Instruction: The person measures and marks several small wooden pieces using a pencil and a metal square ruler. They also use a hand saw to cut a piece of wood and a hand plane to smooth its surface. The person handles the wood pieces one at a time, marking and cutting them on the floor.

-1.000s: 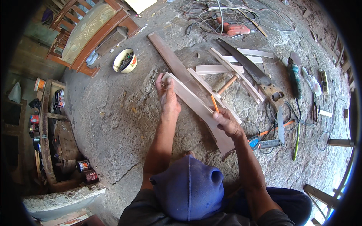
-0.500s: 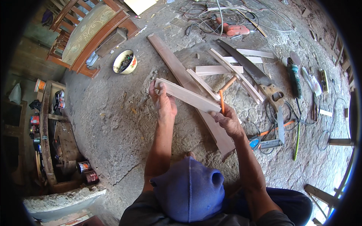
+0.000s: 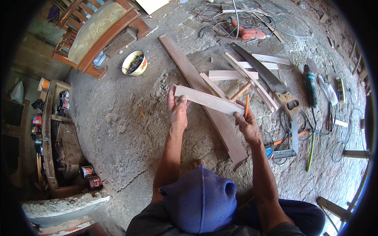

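While the left hand (image 3: 178,114) supports one end of a short pale board (image 3: 208,101), the right hand (image 3: 249,128) secures the opposite end; the fingers of both hands grasp the board, with the thumbs on its near face. An orange pencil (image 3: 247,107) is retained between the fingers of the right hand. The board is positioned in front of the person, crossing obliquely over a long plank (image 3: 230,139) on the rough floor (image 3: 118,126) (contact between the two cannot be determined from this view). Beyond the board, several wooden strips (image 3: 220,75) lie crossed near a handsaw (image 3: 262,72). To the right of the saw rests a green angle grinder (image 3: 310,88); nearer the person lies a metal square (image 3: 294,135).
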`<state>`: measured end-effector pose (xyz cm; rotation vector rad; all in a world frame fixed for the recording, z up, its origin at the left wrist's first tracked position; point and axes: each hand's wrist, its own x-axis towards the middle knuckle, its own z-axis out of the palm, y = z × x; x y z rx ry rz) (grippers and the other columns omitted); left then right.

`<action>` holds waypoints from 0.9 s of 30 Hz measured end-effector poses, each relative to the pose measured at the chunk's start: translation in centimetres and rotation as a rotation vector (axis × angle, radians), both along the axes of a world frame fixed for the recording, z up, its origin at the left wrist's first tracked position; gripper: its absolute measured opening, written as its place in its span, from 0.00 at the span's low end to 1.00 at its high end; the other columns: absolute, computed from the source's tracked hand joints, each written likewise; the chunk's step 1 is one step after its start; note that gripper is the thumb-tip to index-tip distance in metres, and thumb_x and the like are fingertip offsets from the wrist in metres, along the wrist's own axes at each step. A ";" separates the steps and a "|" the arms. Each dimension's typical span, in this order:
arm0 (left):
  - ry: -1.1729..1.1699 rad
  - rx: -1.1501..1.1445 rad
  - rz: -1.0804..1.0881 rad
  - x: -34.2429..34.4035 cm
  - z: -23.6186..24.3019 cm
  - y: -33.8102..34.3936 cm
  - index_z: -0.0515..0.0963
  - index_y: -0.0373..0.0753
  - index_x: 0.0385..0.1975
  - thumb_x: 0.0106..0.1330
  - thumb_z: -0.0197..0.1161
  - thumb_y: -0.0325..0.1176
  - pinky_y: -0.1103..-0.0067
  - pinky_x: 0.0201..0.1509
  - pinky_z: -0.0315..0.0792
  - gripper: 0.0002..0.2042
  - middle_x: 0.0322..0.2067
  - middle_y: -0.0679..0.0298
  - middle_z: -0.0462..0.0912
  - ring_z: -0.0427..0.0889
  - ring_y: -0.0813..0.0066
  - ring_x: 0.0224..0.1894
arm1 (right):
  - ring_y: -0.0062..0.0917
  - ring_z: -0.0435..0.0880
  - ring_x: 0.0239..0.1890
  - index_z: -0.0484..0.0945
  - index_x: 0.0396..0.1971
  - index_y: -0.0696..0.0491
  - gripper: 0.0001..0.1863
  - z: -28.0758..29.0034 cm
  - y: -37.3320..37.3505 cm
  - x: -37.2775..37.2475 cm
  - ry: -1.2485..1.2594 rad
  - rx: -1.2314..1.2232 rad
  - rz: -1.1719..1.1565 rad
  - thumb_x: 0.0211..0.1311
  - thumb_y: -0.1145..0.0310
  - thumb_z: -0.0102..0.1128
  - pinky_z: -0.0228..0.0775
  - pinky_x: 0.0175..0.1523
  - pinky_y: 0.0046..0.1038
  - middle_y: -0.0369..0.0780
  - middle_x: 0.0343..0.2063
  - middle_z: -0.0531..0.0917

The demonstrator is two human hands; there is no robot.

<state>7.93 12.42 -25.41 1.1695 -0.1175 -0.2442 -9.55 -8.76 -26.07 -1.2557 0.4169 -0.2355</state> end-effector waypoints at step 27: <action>-0.325 -0.037 -0.421 -4.2 8.4 -6.7 0.71 0.37 0.58 0.58 0.77 0.28 0.73 0.57 0.78 0.29 0.45 0.61 0.81 0.83 0.73 0.49 | 0.23 0.79 0.43 0.78 0.55 0.54 0.22 -3.8 2.7 2.0 -0.044 -0.336 0.164 0.60 0.69 0.70 0.72 0.53 0.30 0.37 0.39 0.83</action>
